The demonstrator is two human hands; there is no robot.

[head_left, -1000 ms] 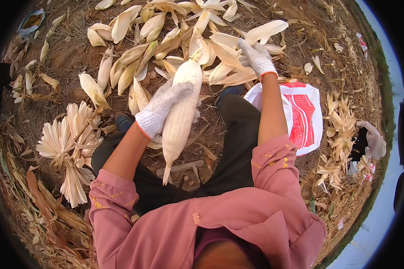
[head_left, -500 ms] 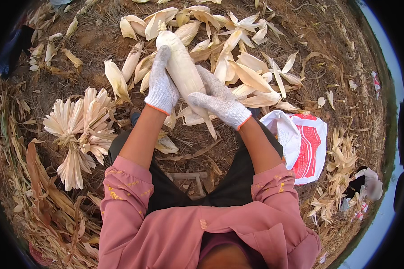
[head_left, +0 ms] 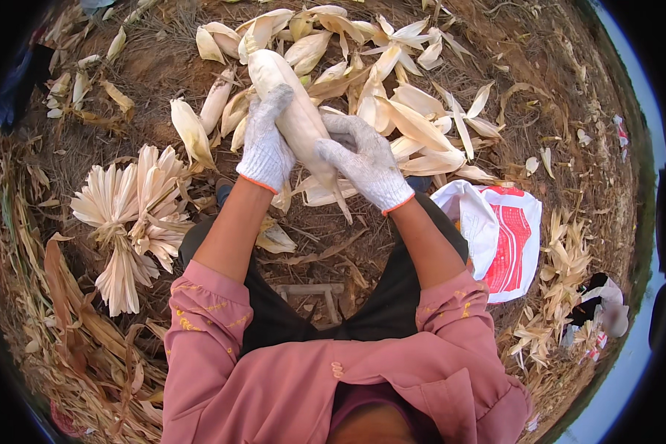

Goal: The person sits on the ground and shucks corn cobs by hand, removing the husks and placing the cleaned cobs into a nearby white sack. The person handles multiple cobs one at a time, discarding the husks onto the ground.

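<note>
Between my two gloved hands lies a pale ear of corn (head_left: pixel 292 111) still in its husk, slanting from upper left to lower right. My left hand (head_left: pixel 266 137) cups its left side, thumb lying along the top. On the other side my right hand (head_left: pixel 362 155) wraps the lower half, thumb pressed near the tapering husk tip. Both white knit gloves have orange cuffs and greyed fingers. The fingers under the ear are hidden. Beyond it, loose husks (head_left: pixel 418 126) and unhusked ears (head_left: pixel 217 100) lie scattered on the ground.
Tied bundles of peeled-back husks (head_left: pixel 129 211) sit at the left, beside dry stalks (head_left: pixel 74 318). A white and red sack (head_left: pixel 507 240) stands by my right knee. More husks (head_left: pixel 559 288) lie at the far right. A small wooden frame (head_left: pixel 311 289) shows between my legs.
Both hands have shifted the ear slightly left. My right hand's fingers have moved up a little along its side, and the thumb now lies higher on the husk.
</note>
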